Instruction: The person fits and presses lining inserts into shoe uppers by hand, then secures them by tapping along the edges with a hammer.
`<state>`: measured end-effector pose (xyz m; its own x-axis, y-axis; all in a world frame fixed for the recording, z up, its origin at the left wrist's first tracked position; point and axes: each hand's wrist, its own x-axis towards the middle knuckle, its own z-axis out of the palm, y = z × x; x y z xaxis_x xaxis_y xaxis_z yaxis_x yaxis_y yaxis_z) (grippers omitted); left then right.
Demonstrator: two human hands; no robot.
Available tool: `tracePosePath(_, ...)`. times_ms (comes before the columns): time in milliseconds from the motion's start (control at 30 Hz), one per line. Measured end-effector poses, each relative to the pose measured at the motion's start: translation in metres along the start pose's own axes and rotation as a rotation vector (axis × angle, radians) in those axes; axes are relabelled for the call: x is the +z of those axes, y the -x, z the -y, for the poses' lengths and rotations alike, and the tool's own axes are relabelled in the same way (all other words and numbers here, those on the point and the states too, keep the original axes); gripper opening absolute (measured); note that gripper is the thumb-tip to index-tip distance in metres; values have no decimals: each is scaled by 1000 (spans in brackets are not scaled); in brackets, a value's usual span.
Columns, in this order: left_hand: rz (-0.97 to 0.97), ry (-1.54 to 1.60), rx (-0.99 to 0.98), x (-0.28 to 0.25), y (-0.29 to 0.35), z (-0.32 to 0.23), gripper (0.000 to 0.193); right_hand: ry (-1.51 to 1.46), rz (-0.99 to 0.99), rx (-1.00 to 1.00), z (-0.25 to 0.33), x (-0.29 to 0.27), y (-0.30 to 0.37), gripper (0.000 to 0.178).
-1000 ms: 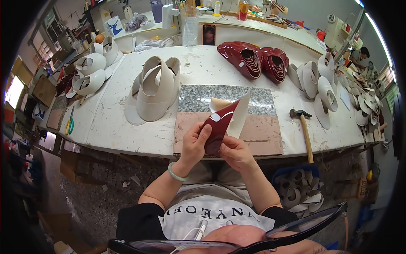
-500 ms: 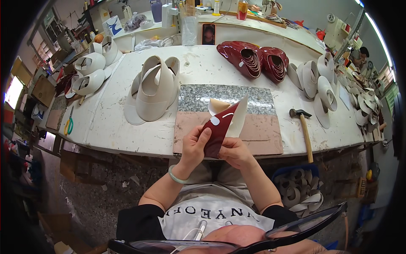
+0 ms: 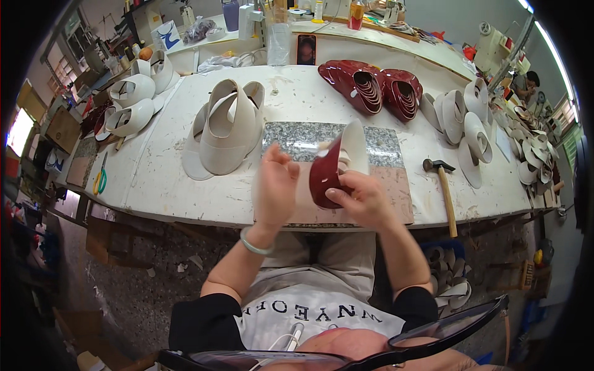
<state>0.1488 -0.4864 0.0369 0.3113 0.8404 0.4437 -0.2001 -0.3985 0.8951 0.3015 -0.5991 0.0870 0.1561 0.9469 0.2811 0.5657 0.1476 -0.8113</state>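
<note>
In my right hand is a glossy dark red shoe upper with a pale lining, curved into a loop. My thumb lies on the red side, and the other fingers are partly hidden behind it. My left hand is raised just left of the upper, apart from it and blurred by motion. Its fingers point up and hold nothing that I can see. Beneath both hands lies a grey speckled stone slab, its near half covered by a worn pinkish-brown sheet.
Pale shoe uppers stand in a nested stack to the left. Glossy red uppers lie at the back. A hammer and more pale uppers are on the right. Green-handled scissors lie far left. A blue bin stands below the table.
My left hand has let go of the red upper and moved up and left. My right hand has lifted the upper a little and turned it, so it now curves round.
</note>
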Motion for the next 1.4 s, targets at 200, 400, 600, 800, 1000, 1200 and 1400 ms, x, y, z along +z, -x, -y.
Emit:
tracePosePath(200, 589, -588, 552, 22, -49, -15, 34, 611, 594, 32, 12, -16, -15, 30)
tracePosePath(400, 1034, -1082, 270, 39, -62, -7, 48, 474, 287, 294, -6, -47, -36, 37)
tracePosePath(600, 1159, -1244, 425, 61, -87, 25, 30, 1046, 334, -16, -81, -27, -45, 29)
tracePosePath(800, 780, -422, -168, 5, -87, 37, 12, 320, -67, 385, -113, -57, -12, 7)
tracePosePath(1000, 812, -442, -37, 10, -71, 34, 25, 501, -38, 271, -79, -36, -9, 16)
tracePosePath(1200, 1307, -369, 89, 46, -83, 26, 38, 971, 185, 225, -84, -24, -39, 22)
tracePosePath(1400, 938, -602, -59, 71, -64, 54, 23, 683, -68, 361, -81, -23, -15, 30)
